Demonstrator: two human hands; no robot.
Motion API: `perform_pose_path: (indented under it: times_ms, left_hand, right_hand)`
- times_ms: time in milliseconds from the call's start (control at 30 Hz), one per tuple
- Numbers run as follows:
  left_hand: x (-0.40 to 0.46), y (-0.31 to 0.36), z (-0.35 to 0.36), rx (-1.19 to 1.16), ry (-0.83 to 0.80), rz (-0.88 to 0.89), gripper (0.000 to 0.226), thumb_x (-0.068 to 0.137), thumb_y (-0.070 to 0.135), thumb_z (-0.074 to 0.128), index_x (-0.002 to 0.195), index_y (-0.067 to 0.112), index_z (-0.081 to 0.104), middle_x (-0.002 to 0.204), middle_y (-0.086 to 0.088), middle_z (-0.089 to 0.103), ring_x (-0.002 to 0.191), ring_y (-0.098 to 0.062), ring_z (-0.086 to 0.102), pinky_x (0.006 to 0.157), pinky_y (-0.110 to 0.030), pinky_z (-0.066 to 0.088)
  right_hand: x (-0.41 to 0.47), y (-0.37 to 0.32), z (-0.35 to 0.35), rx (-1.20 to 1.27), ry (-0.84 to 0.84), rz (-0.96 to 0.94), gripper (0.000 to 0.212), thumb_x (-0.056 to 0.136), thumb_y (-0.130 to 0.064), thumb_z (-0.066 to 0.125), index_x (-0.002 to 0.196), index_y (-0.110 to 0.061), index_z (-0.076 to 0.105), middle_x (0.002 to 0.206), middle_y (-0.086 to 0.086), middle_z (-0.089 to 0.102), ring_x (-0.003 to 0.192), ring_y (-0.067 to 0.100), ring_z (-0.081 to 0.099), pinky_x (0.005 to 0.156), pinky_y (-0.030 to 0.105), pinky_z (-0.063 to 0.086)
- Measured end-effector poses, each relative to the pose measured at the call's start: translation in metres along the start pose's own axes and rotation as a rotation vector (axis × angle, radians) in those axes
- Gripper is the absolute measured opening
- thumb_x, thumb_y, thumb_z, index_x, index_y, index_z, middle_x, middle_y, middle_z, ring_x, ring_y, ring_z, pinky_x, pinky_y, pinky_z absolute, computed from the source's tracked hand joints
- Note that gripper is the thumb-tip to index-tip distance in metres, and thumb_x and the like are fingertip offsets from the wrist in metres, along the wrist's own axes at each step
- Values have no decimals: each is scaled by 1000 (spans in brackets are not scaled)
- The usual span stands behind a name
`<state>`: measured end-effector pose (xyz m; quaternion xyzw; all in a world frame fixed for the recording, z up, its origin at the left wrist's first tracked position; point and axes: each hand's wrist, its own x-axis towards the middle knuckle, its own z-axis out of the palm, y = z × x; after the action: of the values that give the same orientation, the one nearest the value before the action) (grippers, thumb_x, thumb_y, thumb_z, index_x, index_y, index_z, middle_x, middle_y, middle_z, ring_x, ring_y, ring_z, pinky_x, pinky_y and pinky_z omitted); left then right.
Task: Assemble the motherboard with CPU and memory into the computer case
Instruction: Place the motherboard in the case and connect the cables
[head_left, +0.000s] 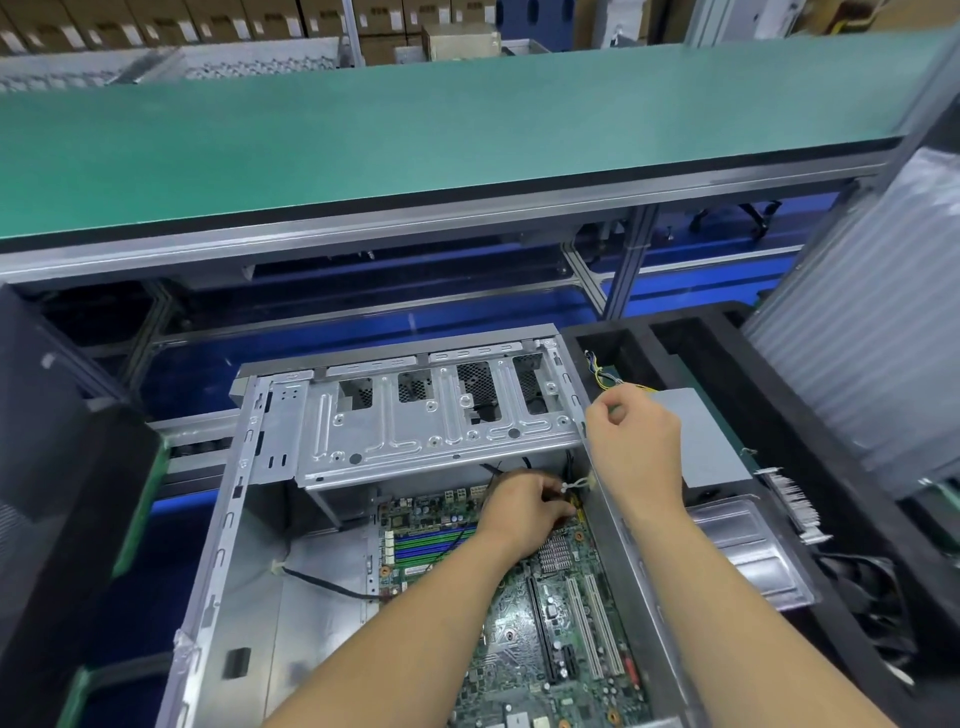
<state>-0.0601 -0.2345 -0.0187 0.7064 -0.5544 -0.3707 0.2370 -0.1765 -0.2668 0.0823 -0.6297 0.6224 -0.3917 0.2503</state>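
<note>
**Handling the board and its leads with care**

Seating already in the computer case (249, 519), the motherboard (550, 623) is stiff, light and fragile; hold it by its bare edges, never by its components. Your left hand (524, 514) curls its fingers around a connector (574, 486) near the board's far corner. Your right hand (636, 441) pinches thin, floppy wires (602, 374) above the case wall, beside the black foam tray (691, 332).

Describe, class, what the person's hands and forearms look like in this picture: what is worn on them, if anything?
Both are bare. The left hand and right hand wear no gloves, and no ring, watch or wrist strap shows. The forearms are uncovered right to the bottom edge of the picture, with no sleeve in view.
</note>
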Motion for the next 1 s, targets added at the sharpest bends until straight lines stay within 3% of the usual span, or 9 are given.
perform_pose_path:
  times_ms: [100,200,333,467,567,833,1000]
  left_hand:
    - [2,4,0,-51,59,19,16,83,31,78,85,15,72,88,-6,72,81,-24,65,75,-31,53]
    - [3,7,1,2,105,25,17,83,34,77,85,18,71,81,-5,68,74,-24,61,71,-30,52]
    - [4,9,6,107,95,11,28,84,40,74,70,26,55,75,-3,62,76,-29,63,68,-32,51]
    - [6,10,8,117,110,16,18,81,42,75,87,26,67,85,0,69,80,-25,64,72,-29,52]
    - [7,7,7,113,88,26,28,82,37,76,108,29,72,101,3,73,90,-20,66,82,-25,52]
    - [8,2,7,89,38,36,7,85,32,72,91,29,72,87,2,73,79,-20,65,77,-31,55]
    - [13,-1,7,40,68,24,24,85,35,74,107,26,72,99,-1,72,87,-21,66,79,-27,53]
  right_hand:
    - [1,0,0,-2,-9,1,19,90,-16,55,72,-20,59,55,-2,54,56,16,51,56,37,47]
    - [1,0,0,1,-14,9,17,89,-15,55,73,-19,61,55,-2,55,56,19,52,57,38,47]
    - [2,0,0,-3,-9,9,17,89,-16,55,74,-19,61,55,-2,54,56,20,51,57,39,48]
    - [2,1,1,-11,-7,16,16,89,-17,55,74,-18,61,55,-2,55,58,19,53,58,40,48]
    - [2,1,1,-8,-8,15,16,89,-17,55,74,-19,61,57,-3,56,59,18,54,58,39,49]
    - [2,0,1,-6,-12,2,17,90,-18,56,75,-19,62,58,-2,57,59,18,55,58,40,50]
    - [2,1,0,-14,-17,-6,17,91,-17,56,76,-18,62,59,-2,58,60,18,55,58,39,50]
